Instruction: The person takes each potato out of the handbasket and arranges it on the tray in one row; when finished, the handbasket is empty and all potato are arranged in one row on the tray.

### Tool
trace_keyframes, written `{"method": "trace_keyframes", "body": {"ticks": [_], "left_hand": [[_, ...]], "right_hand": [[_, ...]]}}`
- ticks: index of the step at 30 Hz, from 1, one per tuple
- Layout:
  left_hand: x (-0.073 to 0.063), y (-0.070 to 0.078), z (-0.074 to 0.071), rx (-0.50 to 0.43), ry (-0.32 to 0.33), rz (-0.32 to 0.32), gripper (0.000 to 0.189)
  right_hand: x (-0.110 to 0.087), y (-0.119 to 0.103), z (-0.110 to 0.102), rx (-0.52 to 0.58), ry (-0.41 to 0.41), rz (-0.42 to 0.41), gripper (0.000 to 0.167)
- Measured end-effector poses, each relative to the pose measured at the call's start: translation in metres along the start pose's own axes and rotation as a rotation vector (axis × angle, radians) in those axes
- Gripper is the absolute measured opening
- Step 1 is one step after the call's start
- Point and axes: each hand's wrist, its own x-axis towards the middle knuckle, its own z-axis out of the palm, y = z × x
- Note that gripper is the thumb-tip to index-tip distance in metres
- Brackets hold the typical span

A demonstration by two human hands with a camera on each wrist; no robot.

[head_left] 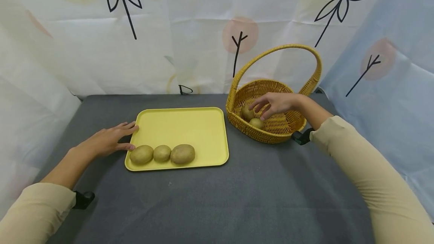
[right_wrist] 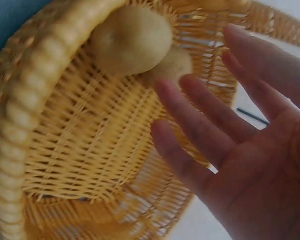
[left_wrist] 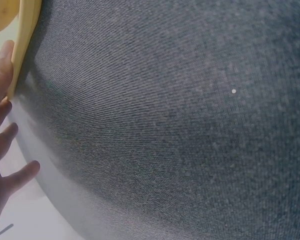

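Note:
My left hand [head_left: 112, 138] rests at the left edge of a yellow tray [head_left: 183, 123], its thumb [left_wrist: 2, 70] on the rim and its fingers spread. Three potatoes lie in a row along the tray's near side: a left one [head_left: 141, 155], a small middle one [head_left: 162, 153] and a larger right one [head_left: 182, 154]. Over the wicker basket [head_left: 264, 137] hovers my right hand [head_left: 279, 102], fingers apart and loosely bent, holding nothing. Below its fingertips, two potatoes sit on the basket's left side, a nearer one [right_wrist: 132, 40] and one behind it [right_wrist: 175, 65].
The basket's tall arched handle [head_left: 281, 47] rises above my right hand. A dark grey cloth [head_left: 203, 206] covers the table. White patterned curtain fabric [head_left: 196, 48] hangs along the back and sides.

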Motion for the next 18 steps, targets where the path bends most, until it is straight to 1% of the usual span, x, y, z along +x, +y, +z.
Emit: {"method": "trace_keyframes", "body": {"ticks": [4, 12, 15, 18], "left_hand": [[0.000, 0.000, 0.000, 0.001, 0.003, 0.004, 0.088], [0.001, -0.003, 0.002, -0.004, 0.007, 0.007, 0.088], [0.001, -0.002, 0.001, -0.010, 0.007, -0.001, 0.087], [0.001, -0.002, 0.001, -0.014, 0.006, -0.004, 0.087]], "right_hand": [[0.003, 0.007, -0.001, 0.014, -0.064, 0.043, 0.057], [0.012, 0.016, -0.001, 0.041, -0.180, 0.151, 0.068], [0.016, 0.019, 0.001, 0.030, -0.209, 0.173, 0.068], [0.018, 0.019, 0.002, 0.021, -0.221, 0.188, 0.069]]}}
